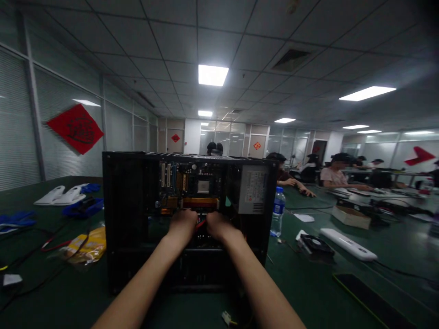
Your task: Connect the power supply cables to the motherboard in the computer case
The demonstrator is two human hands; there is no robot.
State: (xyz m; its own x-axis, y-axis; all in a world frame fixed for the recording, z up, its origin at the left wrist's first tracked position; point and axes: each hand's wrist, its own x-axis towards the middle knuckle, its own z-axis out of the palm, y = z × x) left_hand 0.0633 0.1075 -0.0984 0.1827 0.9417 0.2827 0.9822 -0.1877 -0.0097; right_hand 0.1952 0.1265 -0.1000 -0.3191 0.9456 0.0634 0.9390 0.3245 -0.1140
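Note:
An open black computer case stands on the green table, its side off. Inside I see the motherboard and a grey power supply at the right. Both my arms reach into the case. My left hand and my right hand are curled close together just below the motherboard's orange slots. Red cable shows between them. Their fingers point away from me and are hidden.
A water bottle stands right of the case. A small fan, a white power strip and a cardboard box lie further right. A yellow packet, cables and blue gloves lie left. Other people sit at the far tables.

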